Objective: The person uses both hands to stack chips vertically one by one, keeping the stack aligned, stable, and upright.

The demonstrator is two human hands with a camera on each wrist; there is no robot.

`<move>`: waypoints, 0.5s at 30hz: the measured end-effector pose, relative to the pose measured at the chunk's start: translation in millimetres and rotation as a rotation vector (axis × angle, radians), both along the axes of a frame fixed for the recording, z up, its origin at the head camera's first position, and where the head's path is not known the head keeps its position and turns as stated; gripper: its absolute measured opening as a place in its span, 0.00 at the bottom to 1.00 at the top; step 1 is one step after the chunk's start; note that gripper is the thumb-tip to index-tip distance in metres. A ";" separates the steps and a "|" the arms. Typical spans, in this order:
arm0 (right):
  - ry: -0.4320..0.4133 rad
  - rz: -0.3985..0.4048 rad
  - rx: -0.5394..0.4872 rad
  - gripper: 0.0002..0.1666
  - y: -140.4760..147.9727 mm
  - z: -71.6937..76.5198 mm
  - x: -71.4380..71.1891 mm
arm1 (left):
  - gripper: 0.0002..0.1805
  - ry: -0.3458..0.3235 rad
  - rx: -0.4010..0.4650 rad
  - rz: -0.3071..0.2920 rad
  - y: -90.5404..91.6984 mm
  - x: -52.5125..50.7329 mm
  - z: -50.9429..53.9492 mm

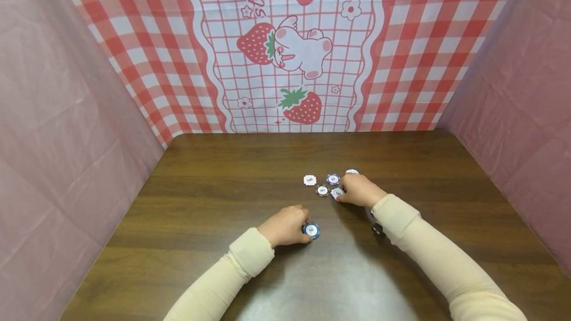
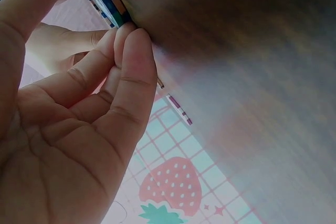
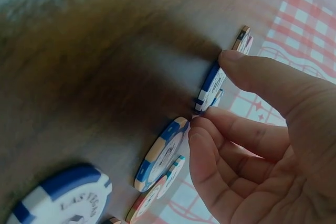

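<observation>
Near the middle of the wooden surface (image 1: 187, 202), the left hand (image 1: 284, 226) pinches a blue-green chip (image 1: 311, 230) between thumb and fingers. Farther back, the right hand (image 1: 360, 190) holds a white-and-blue chip (image 1: 337, 193) by opposite rims, with a brown-rimmed chip (image 1: 322, 190) and a purple-rimmed chip (image 1: 333, 179) close beside it, leaving little finger room. A broad stretch of wood lies toward the left edge; a narrower band separates these chips from the back edge and checked cloth (image 1: 408, 63).

Head view bright; pale glare on near tabletop (image 1: 339, 281); wrist views dimmer, hazy.
</observation>
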State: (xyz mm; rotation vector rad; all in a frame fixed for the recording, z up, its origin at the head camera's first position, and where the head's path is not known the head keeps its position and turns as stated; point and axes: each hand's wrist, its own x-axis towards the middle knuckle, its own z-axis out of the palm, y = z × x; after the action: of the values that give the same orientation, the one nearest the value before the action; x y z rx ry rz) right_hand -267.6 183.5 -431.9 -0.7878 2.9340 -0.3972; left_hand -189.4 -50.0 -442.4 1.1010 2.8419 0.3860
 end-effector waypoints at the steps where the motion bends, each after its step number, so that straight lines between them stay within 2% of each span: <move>1: -0.004 -0.001 0.001 0.18 -0.2 0.2 -0.1 | 0.13 -0.003 0.001 0.000 -0.1 0.0 -0.4; 15: -0.001 0.008 -0.003 0.17 1.3 0.1 -0.6 | 0.13 0.000 -0.005 0.005 -0.2 1.2 1.8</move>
State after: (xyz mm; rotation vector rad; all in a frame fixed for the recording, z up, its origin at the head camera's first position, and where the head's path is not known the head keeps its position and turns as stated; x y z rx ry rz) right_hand -268.2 184.8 -431.8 -0.7996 2.9287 -0.4018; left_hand -188.2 -50.1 -440.6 1.0934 2.8444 0.3783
